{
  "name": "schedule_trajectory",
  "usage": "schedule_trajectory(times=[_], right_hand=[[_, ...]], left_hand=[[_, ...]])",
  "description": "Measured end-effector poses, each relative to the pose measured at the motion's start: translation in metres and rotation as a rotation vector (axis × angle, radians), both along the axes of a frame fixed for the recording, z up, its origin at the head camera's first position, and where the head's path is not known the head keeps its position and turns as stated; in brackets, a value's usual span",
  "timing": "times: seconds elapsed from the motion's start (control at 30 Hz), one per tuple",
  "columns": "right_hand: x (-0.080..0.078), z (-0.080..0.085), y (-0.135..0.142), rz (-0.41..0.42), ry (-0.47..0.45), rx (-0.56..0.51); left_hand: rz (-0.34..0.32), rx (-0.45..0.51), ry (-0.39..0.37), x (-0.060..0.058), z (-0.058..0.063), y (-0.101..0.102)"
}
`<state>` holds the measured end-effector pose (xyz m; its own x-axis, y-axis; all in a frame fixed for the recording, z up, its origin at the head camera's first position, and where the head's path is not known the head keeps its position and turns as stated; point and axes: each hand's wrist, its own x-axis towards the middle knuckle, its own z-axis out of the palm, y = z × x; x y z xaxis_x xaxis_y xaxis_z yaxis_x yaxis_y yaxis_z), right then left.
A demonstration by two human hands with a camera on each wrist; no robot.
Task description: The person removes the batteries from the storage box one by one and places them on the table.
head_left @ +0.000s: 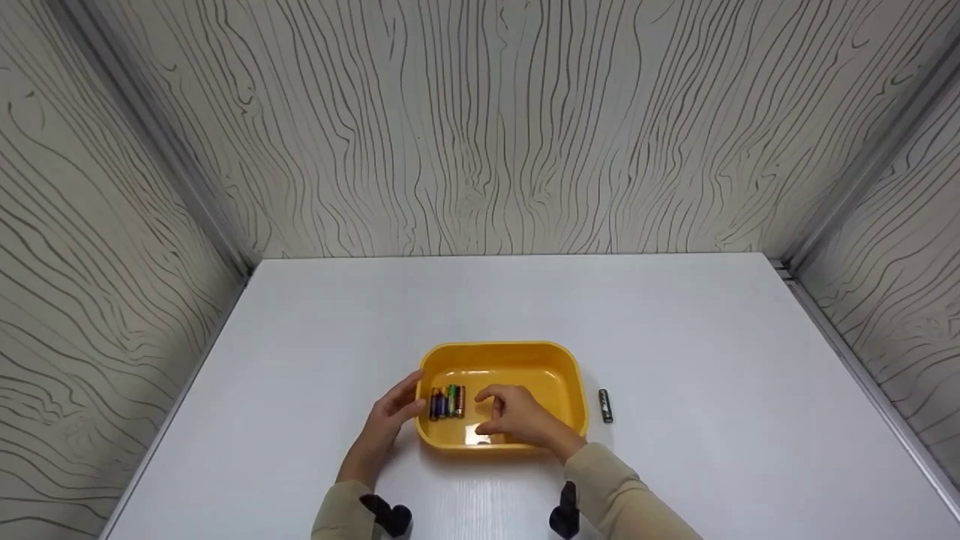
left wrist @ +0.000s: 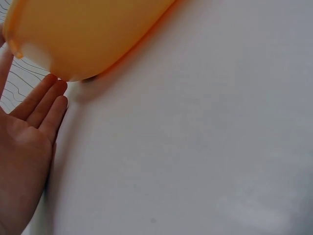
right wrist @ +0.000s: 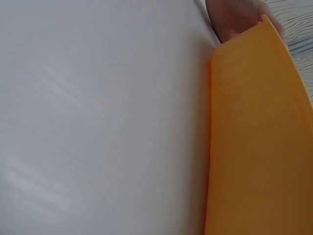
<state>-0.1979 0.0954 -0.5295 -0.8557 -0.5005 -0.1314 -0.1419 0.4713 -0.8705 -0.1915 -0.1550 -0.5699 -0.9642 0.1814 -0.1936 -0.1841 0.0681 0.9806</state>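
In the head view, a yellow tray [head_left: 551, 367] sits on the white table. My left hand [head_left: 384, 421] rests at the tray's left wall, fingertips and thumb right at the rim. From the left wrist, the fingers [left wrist: 39, 105] of that hand look straight against the tray's outer side. Several batteries [head_left: 448, 402] lie side by side in the tray near its left end. Over the tray floor, to their right, hangs my right hand [head_left: 521, 416], thumb and forefinger spread apart with nothing between them. The right wrist view shows mostly the tray's outer wall [right wrist: 259, 132].
One dark battery [head_left: 605, 406] lies on the table [head_left: 712, 375] just right of the tray. Wood-grain panels [head_left: 480, 135] stand along the back and both sides of the table.
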Motion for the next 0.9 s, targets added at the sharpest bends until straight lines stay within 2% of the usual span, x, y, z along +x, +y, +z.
schedule_trajectory(times=[0.4, 0.67, 0.9], right_hand=[[-0.01, -0.002, -0.026, -0.1, -0.051, 0.046], [-0.016, -0.005, -0.034, -0.179, -0.079, 0.052], [-0.016, -0.006, -0.038, -0.178, -0.026, 0.147]], left_hand=[[-0.004, 0.014, 0.006, 0.0, -0.001, -0.001], [-0.015, 0.026, 0.008, 0.0, -0.002, -0.001], [-0.019, 0.026, 0.003, 0.0, -0.003, -0.002]])
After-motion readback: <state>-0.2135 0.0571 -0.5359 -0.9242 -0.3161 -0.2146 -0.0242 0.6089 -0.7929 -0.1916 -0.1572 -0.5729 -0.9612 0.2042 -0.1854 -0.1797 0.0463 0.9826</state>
